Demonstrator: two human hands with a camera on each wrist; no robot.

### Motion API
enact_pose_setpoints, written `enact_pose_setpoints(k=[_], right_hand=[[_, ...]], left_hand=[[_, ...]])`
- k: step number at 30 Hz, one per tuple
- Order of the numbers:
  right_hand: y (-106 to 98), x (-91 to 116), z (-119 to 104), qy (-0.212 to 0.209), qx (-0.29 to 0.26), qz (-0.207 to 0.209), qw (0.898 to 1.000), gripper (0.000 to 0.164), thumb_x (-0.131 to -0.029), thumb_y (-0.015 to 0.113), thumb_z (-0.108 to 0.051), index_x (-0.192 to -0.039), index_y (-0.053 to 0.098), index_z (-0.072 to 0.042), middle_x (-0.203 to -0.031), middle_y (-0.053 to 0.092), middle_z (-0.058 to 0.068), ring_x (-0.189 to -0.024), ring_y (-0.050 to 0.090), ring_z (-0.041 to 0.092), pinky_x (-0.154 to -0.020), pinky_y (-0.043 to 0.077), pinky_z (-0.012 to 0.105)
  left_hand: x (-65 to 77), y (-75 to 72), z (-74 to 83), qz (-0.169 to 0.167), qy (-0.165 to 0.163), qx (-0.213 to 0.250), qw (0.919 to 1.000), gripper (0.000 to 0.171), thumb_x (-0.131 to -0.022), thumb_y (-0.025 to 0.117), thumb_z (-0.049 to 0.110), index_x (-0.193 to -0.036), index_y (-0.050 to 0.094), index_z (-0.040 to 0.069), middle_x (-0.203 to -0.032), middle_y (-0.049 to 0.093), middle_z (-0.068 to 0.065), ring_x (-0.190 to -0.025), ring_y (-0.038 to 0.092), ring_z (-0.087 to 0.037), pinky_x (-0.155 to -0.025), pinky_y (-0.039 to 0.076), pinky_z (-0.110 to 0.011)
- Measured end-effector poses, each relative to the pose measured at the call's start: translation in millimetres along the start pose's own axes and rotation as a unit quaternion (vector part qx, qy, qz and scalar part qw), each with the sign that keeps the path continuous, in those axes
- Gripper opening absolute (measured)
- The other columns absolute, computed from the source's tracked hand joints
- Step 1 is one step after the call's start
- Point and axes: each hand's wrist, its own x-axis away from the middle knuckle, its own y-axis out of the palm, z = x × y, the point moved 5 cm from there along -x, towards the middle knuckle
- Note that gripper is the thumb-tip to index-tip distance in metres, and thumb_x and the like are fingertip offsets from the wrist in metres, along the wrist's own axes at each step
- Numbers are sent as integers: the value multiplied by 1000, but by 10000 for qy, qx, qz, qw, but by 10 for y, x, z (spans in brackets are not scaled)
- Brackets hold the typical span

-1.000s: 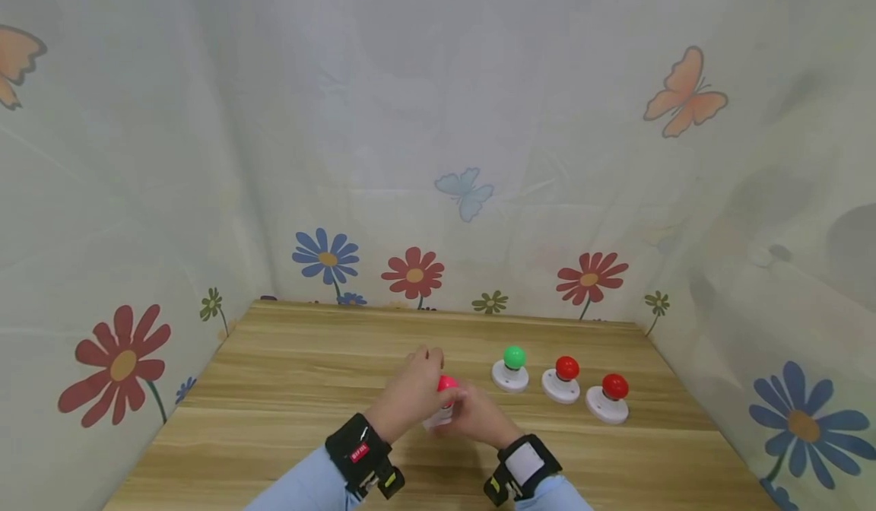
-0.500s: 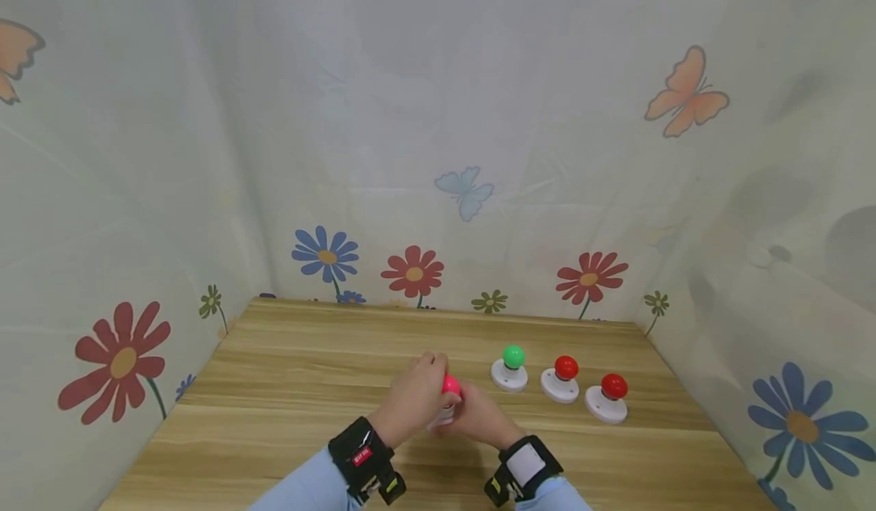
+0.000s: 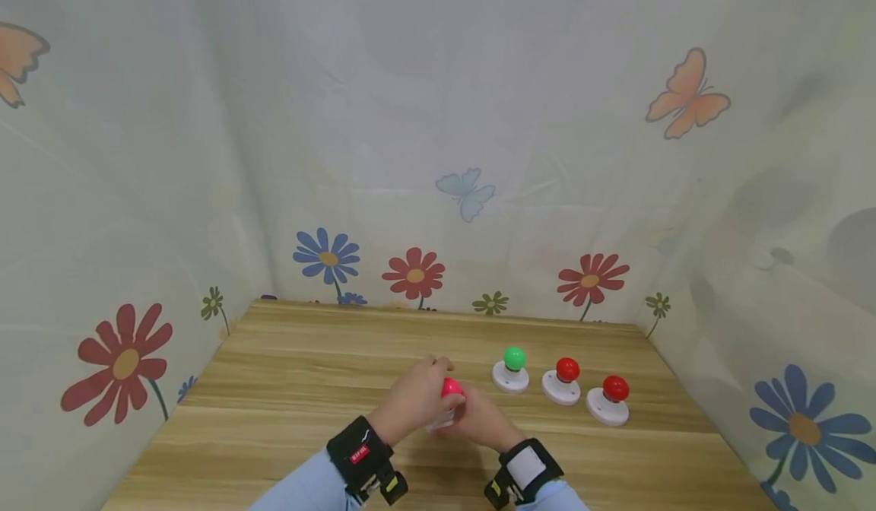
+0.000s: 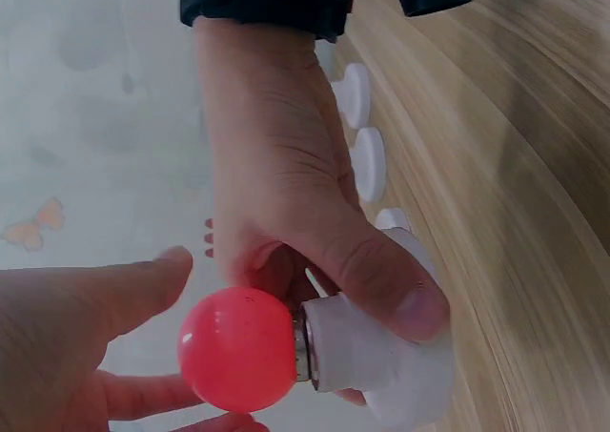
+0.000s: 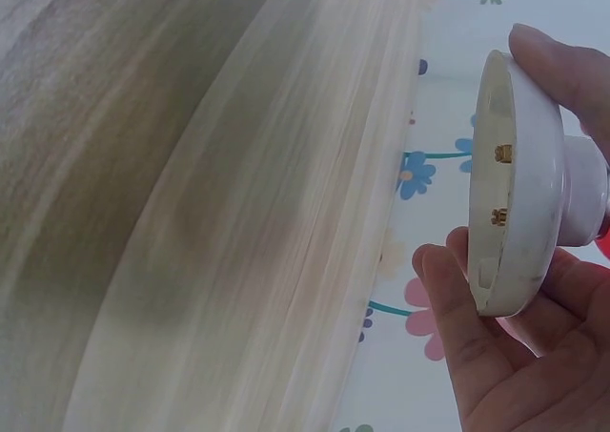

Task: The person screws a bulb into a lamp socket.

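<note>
A pinkish-red light bulb (image 4: 238,349) sits in a white lamp holder (image 4: 391,370), its metal screw base partly showing at the collar. My right hand (image 3: 484,418) grips the holder off the table, with the thumb (image 4: 405,303) along its base. In the right wrist view, the holder's hollow underside (image 5: 496,184) shows two brass screws. Around the bulb is my left hand (image 3: 414,398); in the left wrist view its thumb (image 4: 152,284) stands apart from the bulb, while its fingers (image 4: 152,396) extend behind and below it.
To the right on the wooden table (image 3: 308,374) stand three more white holders with bulbs: a green bulb (image 3: 514,358), a red bulb (image 3: 567,369) and another red bulb (image 3: 615,388). A flowered cloth (image 3: 369,192) encloses the back and sides.
Both hands stay around the bulb and holder at nearly the same spot. The bulb has shifted slightly right, and my left fingers have changed position on it. The other three lamps stay still.
</note>
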Motion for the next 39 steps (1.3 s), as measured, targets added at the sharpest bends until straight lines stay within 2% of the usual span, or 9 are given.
enact_pose_setpoints(k=[3,6,12,19,23,27,32,35,39], right_hand=[[1,-5,-34,-83,22,57,9999,56,-72,85,-27,-120,61,-11,-109,69,1,-94,65,8,-86,54,28],[-4,-7,-65,-89,64,152,9998,55,-70,85,-27,-118,62,-10,-106,70,1,-90,64,6,-84,53,27],[0,-8,-55,23,-28,137,9999,56,-69,85,-25,-117,62,-9,-101,70,-1,-86,63,6,-80,53,26],[1,-12,-15,-153,24,192,9997,55,-68,86,-24,-114,62,-9,-98,69,-3,-84,63,5,-79,53,24],[-1,-9,-30,-335,-35,131,9993,48,-69,85,-23,-110,63,-9,-96,69,-2,-81,62,5,-77,53,23],[2,-5,-29,-323,27,85,9994,51,-69,86,-23,-112,63,-9,-99,69,-2,-83,61,3,-79,53,23],[-2,0,-24,-98,87,-4,9999,55,-70,85,-27,-117,61,-9,-106,69,1,-89,64,6,-82,53,25],[-3,1,-33,-9,27,-39,10000,57,-72,85,-28,-120,61,-10,-109,69,1,-92,65,8,-84,53,26],[3,-3,-29,19,-48,8,10000,56,-70,85,-27,-118,61,-10,-105,69,0,-88,64,6,-82,53,25]], left_hand=[[19,9,-9,81,-197,-149,9997,58,-80,77,44,-116,57,3,-98,56,-8,-77,53,-15,-63,52,-26],[28,22,-8,200,-231,-377,9988,62,-78,78,46,-115,57,2,-97,56,-9,-77,53,-15,-64,52,-28],[26,39,5,315,-102,-513,9981,58,-77,80,38,-116,59,1,-102,60,-9,-83,58,-16,-73,56,-30],[15,54,41,341,287,-506,9977,42,-77,82,25,-107,62,3,-97,58,-5,-79,56,-13,-67,51,-22],[16,72,53,161,408,-381,9983,40,-76,83,18,-107,62,4,-98,57,-4,-81,55,-11,-71,53,-22],[8,95,38,-47,280,-124,9995,39,-77,82,14,-109,61,6,-99,57,-3,-83,55,-11,-74,54,-24],[20,60,21,-102,169,22,9998,46,-78,82,30,-110,61,5,-96,55,-5,-77,55,-12,-67,53,-23],[28,66,-4,-54,62,-99,9999,56,-77,80,42,-113,59,4,-96,54,-6,-74,54,-12,-63,52,-22],[27,95,-24,114,82,-338,9993,55,-77,80,40,-112,60,3,-97,58,-7,-74,55,-12,-64,52,-24]])
